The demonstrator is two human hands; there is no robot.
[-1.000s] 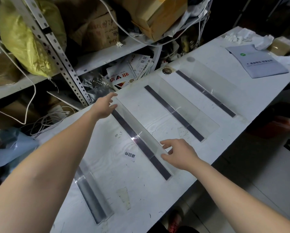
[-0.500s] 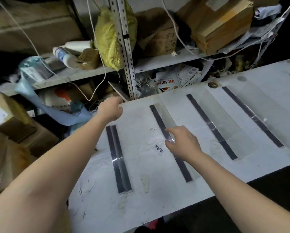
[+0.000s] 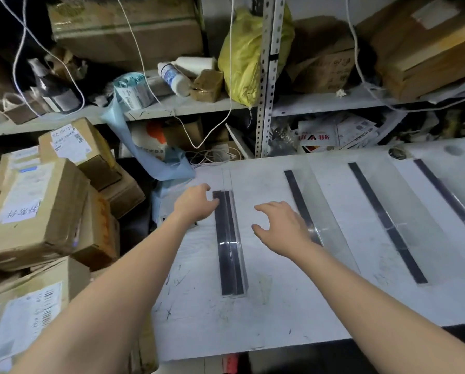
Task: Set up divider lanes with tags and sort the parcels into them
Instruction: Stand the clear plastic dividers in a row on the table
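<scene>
Four clear dividers with dark base strips lie side by side on the white table, well apart, each running from the front edge toward the back. The left hand sits by the far end of the leftmost divider, fingers curled against its left side; whether they grip it I cannot tell. The right hand hovers over the table between that one and the second divider, fingers spread and relaxed, holding nothing. The parcels, labelled cardboard boxes, are piled off the table's left end, below a cluttered shelf.
</scene>
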